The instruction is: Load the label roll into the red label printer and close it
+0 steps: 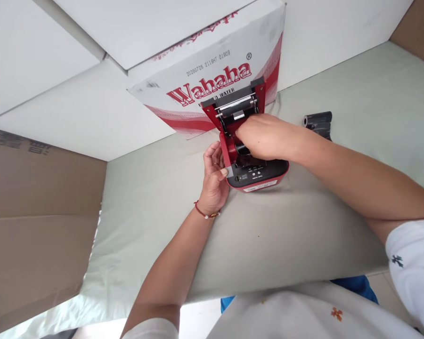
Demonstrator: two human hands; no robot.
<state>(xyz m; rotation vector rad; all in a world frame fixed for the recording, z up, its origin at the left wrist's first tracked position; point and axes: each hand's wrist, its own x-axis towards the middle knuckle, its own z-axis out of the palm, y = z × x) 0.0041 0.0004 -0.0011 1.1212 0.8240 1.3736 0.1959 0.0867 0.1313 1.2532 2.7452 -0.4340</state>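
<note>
A red and black label printer point(259, 176) stands on the cloth with its lid point(233, 103) raised. My left hand point(215, 174) is closed around the printer's left side, thumb on a grey patch at the front corner. Into the printer's body reaches my right hand point(265, 136), fingers curled down. Its fingertips, and whatever they grip, are hidden inside. Beside that hand, part of a black roll point(242, 149) shows in the compartment. A dark glossy film lies just below it.
Behind the printer stands a white and red Wahaha carton point(205, 70), close to the raised lid. A loose black ribbon roll point(318, 125) lies to the right, near my forearm. White panels rise at the back, with brown cardboard point(38, 226) on the left. Grey-green cloth point(155, 197) covers the table.
</note>
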